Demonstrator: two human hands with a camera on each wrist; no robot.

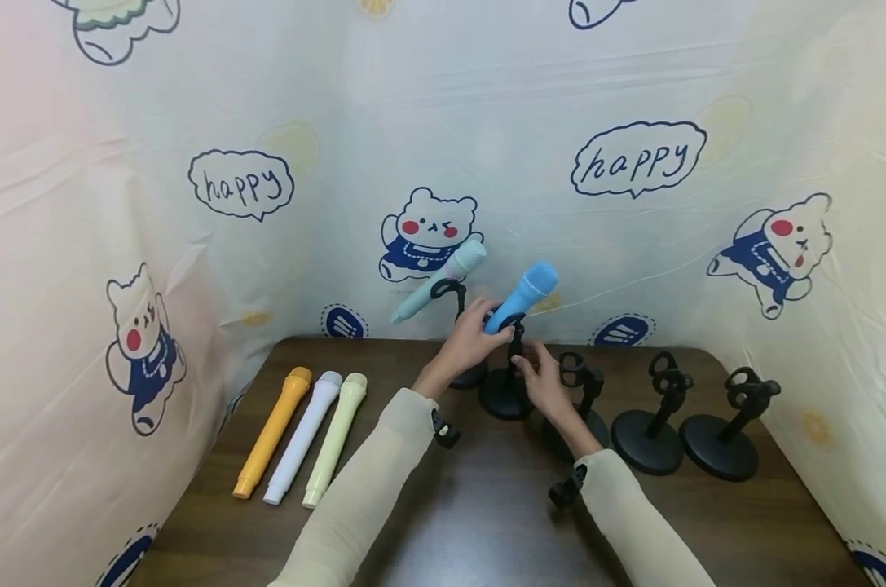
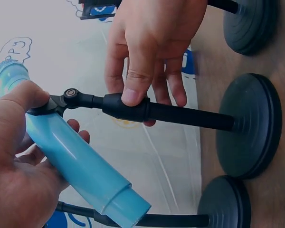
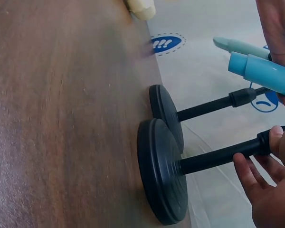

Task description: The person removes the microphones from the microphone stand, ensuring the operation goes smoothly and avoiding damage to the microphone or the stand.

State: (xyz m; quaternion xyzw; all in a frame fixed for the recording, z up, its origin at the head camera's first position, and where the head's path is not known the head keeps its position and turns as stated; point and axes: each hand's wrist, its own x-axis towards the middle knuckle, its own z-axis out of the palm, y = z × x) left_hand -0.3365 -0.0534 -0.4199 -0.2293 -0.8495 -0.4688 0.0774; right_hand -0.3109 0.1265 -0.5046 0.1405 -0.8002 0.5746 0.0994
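A blue microphone (image 1: 523, 295) sits slanted at the clip of a black stand, its head pointing up and to the right in the head view. My left hand (image 1: 466, 338) grips it, the thumb pressing beside the clip (image 2: 50, 105) and the fingers behind the body. Lower on the same stand, my right hand (image 1: 545, 381) holds the pole (image 2: 190, 116) at its thick collar between thumb and fingers. The round base (image 3: 161, 171) rests on the table. Just left of it, a mint-green microphone (image 1: 438, 281) lies tilted in another stand's clip.
On the table's left lie an orange microphone (image 1: 272, 432), a white microphone (image 1: 303, 436) and a pale green microphone (image 1: 336, 440), side by side. Three black stands with bare clips, including the rightmost stand (image 1: 720, 444), are to the right. A patterned cloth (image 1: 487, 106) hangs behind the table.
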